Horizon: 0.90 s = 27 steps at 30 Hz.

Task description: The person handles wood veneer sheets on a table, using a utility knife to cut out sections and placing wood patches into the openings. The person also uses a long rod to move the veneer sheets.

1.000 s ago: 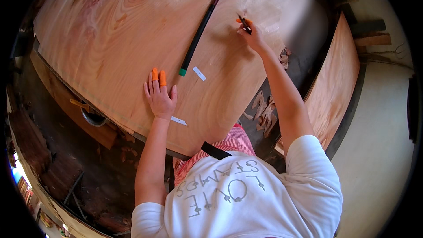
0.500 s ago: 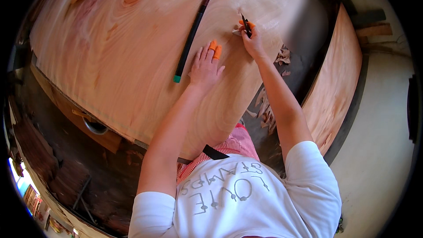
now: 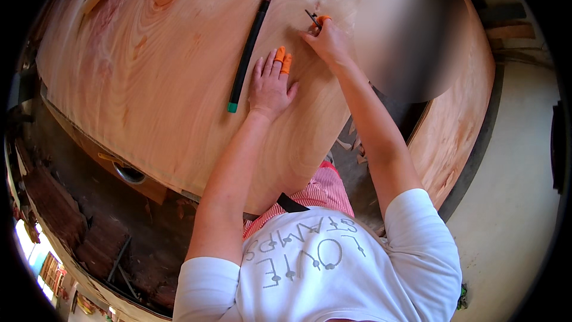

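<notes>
A broad, pale-brown wood veneer sheet (image 3: 173, 101) with swirling grain lies before me. My left hand (image 3: 272, 88) rests flat on it, fingers stretched forward, with orange finger covers (image 3: 282, 61) on two fingers. Farther forward and to the right, my right hand (image 3: 328, 39) is closed around a slim dark pointed tool (image 3: 311, 16), perhaps a small knife. Its tip points up and left, close over the sheet, but whether it touches I cannot tell. An orange cover (image 3: 322, 20) also shows on a right finger. Left of my left hand lies a long black stick (image 3: 250, 53) with a green end.
Another wood sheet (image 3: 459, 125) stands to the right past a dark gap. Torn veneer scraps (image 3: 358, 146) lie down in that gap. A blurred patch hides the upper right. Beneath the sheet's left edge is a round metal part (image 3: 128, 173); dark brown pieces (image 3: 107, 247) lie lower left.
My right hand has turned, and the tool's tip has swung further left. A pale scrap by those fingers no longer shows. My left hand stays flat on the sheet; the whole view has shifted slightly.
</notes>
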{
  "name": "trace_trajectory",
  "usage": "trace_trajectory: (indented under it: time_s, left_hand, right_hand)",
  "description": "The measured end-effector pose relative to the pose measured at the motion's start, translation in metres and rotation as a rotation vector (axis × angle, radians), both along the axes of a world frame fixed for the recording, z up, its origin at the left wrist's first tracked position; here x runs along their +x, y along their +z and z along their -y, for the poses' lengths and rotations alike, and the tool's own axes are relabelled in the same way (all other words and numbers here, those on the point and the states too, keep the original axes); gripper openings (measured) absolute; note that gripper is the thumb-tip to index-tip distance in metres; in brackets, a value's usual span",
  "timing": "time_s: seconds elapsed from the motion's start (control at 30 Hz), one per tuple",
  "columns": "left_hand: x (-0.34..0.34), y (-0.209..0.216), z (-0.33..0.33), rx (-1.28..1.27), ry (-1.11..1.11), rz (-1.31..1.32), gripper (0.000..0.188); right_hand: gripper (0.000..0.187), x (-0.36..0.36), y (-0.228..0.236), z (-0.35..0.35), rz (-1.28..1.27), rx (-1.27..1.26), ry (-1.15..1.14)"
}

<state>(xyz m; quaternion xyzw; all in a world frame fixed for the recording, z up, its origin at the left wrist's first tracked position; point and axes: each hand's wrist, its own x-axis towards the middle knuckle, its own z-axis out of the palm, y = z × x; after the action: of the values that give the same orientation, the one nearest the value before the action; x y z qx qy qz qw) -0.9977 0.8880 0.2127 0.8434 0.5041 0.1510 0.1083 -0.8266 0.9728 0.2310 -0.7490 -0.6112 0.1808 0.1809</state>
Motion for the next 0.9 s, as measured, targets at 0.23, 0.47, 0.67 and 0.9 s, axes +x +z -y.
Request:
trace_trajectory:
  time_s: [0.23, 0.47, 0.67, 0.9]
  left_hand:
    - [0.0, -0.003, -0.001, 0.004, -0.002, -0.057, 0.063]
    - [-0.001, -0.002, -0.001, 0.007, 0.002, 0.003, 0.062]
    - [-0.003, -0.005, 0.0, 0.012, 0.012, -0.001, 0.062]
    - [-0.002, -0.005, 0.0, 0.015, 0.017, -0.003, 0.061]
  right_hand:
    - [0.033, 0.01, -0.019, 0.003, -0.213, 0.096, -0.008]
    - [0.029, 0.012, -0.023, 0.005, -0.43, 0.079, -0.059]
    - [0.028, 0.007, -0.015, 0.009, -0.484, 0.034, -0.073]
    - [0.031, 0.011, -0.023, 0.015, -0.682, 0.097, -0.057]
